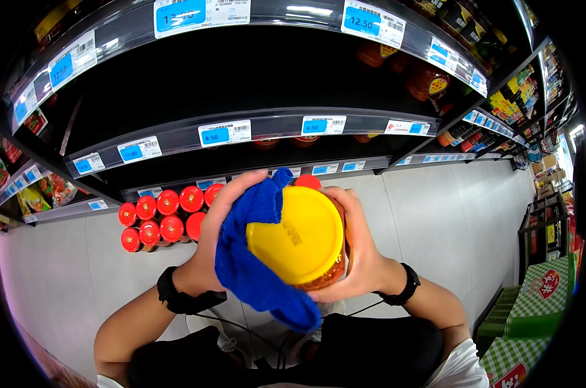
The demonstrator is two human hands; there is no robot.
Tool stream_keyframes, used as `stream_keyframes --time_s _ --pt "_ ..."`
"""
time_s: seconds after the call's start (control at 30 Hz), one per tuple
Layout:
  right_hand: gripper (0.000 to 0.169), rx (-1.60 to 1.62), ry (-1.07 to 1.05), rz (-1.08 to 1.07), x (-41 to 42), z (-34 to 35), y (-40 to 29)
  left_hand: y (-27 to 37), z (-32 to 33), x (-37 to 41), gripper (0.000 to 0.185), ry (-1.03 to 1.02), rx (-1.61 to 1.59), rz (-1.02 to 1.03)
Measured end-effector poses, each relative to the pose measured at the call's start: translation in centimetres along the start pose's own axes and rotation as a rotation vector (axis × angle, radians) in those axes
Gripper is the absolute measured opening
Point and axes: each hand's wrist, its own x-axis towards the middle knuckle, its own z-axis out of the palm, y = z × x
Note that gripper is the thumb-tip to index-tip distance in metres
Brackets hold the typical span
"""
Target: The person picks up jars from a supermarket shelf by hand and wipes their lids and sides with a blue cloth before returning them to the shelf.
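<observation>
A large jar with a yellow lid and reddish contents is held up before me, between both hands. My left hand presses a blue cloth against the jar's left side, and the cloth hangs down past the lid's lower edge. My right hand grips the jar's right side, with the thumb low and the fingers at the upper edge. Beyond my left hand, several red-lidded jars stand in rows on the floor. Part of another red lid shows just behind the yellow-lidded jar.
Dark shelves with a price-tag rail curve across in front, some holding jars. Bagged goods sit on the left shelves. Green checked boxes stand at the right. Dark cables run between my wrists and over my lap.
</observation>
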Motion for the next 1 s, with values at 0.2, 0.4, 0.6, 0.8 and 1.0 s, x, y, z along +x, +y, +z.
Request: stream_keyframes --time_s 0.2,0.4,0.6,0.8,1.0 --pt "0.123 0.262 -0.182 0.069 -0.9 -0.4 0.5 1.7 -0.5 0.3 0.097 -0.111 0.062 -0.009" --pt "0.117 0.856 -0.282 0.471 -1.4 -0.1 -1.0 1.7 -0.6 0.7 0.084 -0.141 0.026 -0.029" --pt "0.099 0.999 -0.258 0.526 -2.7 0.7 0.7 1.0 -0.2 0.6 0.072 -0.088 -0.192 -0.164" --pt "0.121 2.043 -0.402 0.791 -2.4 2.4 0.9 0.7 -0.4 0.3 0.072 -0.081 -0.218 -0.192" --pt "0.117 2.441 -1.013 0.628 -2.9 5.4 5.1 0.6 0.2 0.8 0.080 -0.139 -0.180 -0.191"
